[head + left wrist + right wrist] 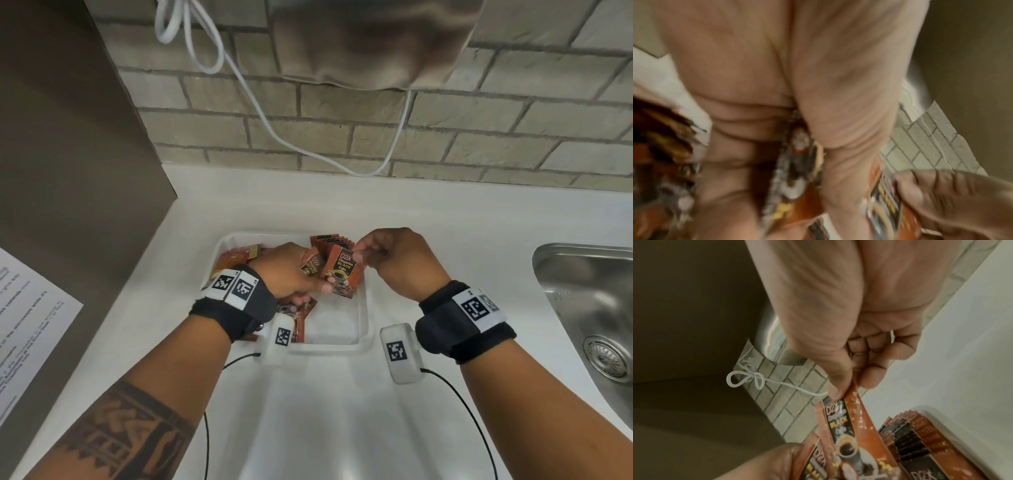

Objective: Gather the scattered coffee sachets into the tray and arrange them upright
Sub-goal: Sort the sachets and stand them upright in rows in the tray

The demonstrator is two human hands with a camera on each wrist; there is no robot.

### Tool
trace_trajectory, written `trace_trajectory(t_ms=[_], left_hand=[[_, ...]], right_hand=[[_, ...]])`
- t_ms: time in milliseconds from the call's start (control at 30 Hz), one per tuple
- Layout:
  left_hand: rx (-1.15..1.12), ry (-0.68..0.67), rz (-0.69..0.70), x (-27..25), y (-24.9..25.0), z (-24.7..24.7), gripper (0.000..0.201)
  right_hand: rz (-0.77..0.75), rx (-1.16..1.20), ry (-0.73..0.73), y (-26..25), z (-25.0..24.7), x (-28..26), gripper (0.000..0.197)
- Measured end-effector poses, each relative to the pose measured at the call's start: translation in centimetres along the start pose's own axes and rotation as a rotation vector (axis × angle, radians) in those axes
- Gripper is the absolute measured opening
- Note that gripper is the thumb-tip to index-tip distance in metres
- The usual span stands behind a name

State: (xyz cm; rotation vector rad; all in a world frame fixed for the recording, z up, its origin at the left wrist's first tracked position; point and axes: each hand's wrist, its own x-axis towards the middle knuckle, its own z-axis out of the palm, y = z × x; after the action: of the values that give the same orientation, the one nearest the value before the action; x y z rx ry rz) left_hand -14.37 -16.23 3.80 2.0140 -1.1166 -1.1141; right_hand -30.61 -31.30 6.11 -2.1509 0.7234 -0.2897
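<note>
Fingertips of the right hand pinch the top corner of a glossy orange D2X sachet over the white tray, left hand gripping more flat sachets beside an upright crinkle-edged row.

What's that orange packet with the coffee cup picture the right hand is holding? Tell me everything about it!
The coffee sachet is a flat, shiny orange-brown packet with a black band reading "D2X" and "BLACK", and a picture of a full coffee cup. It stands nearly upright over the white tray, in front of a row of upright sachets. The right hand pinches its top corner; the left hand touches its lower edge.
</note>
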Motion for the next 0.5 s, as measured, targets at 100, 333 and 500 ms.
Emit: trace_trajectory(t_ms=[100,333,500], left_hand=[[0.315,-0.002,-0.227,-0.7,-0.5,-1.6,0.042],[0.545,-0.256,-0.152,0.6,0.5,1.3,0.050],[0.568,-0.308,-0.090,2.7,0.2,4.6,0.044]], right_hand=[[0.014,-0.149,-0.036,0.7,0.3,-0.2,0.010],[-0.003,-0.240,-0.003,1.4,2.4,-0.4,0.011],[0.044,-0.322,-0.042,2.5,3.9,0.6,0.017]])
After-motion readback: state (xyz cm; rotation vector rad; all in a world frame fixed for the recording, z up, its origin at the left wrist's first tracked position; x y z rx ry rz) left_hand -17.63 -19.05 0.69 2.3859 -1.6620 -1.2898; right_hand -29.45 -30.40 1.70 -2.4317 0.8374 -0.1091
